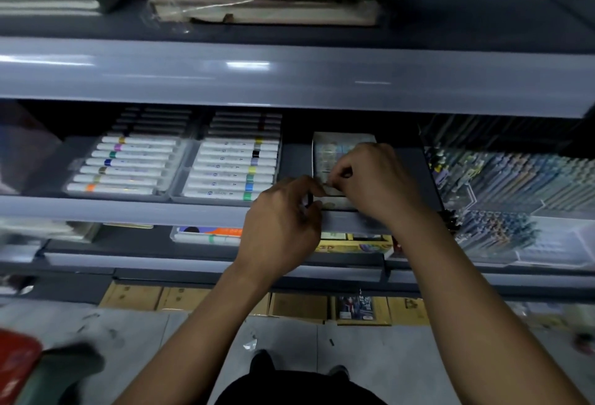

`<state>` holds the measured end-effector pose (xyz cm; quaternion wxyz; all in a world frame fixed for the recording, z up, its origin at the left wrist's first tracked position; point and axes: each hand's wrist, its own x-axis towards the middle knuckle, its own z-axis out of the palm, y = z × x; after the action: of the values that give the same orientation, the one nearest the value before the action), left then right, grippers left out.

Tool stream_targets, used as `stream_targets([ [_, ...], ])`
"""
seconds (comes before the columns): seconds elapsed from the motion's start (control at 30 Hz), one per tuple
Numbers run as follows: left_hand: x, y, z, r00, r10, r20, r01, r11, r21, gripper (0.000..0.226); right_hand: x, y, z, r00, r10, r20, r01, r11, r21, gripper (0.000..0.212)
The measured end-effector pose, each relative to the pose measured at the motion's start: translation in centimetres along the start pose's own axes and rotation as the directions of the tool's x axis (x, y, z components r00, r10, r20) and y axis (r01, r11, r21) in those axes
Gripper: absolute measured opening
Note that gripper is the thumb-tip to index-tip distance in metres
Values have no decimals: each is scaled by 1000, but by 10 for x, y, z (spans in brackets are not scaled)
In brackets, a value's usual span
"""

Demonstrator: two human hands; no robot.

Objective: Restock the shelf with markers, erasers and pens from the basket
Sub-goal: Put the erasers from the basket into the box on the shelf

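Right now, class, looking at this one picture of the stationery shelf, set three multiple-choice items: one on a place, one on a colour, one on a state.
1. Where does the small box that both hands work at stand?
A. Right of the two marker trays
B. On the floor
C. On the top shelf

2. What colour is the band on the nearest marker in the left tray?
A. Black
B. Orange
C. White

3. How are the fingers of the left hand?
A. Spread flat
B. Pinched together at the box's front edge
C. Wrapped around a marker

Answers: 1 A, the box sits on the same shelf, right of the right tray. 2 B, an orange band shows near its left end. 3 B, they meet close to the right hand at the box.
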<state>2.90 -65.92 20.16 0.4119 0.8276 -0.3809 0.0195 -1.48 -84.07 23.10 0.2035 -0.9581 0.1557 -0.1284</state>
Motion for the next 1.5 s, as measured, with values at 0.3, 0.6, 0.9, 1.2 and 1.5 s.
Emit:
stream_targets([
  [0.3,-4,19,-9,918,-397,27,310,670,-674,21,-11,-2,3,989,-40,-144,72,972,224,7],
  [0.6,-4,40,-27,567,-562,602,475,-374,-797,41,-83,-54,9,995,-100,-15,93,849,520,27],
  [0.9,-6,44,-26,559,-541,629,504,-381,-775,39,-87,-56,5,998,-57,-9,56,922,382,20],
  [1.2,-4,45,-24,593,-437,676,549,-395,-737,36,-86,-44,-3,996,87,-19,-58,797,601,15],
  [1.5,-1,44,-23,529,-500,686,690,-218,-690,19,-80,-34,-14,979,200,35,-139,532,835,23],
])
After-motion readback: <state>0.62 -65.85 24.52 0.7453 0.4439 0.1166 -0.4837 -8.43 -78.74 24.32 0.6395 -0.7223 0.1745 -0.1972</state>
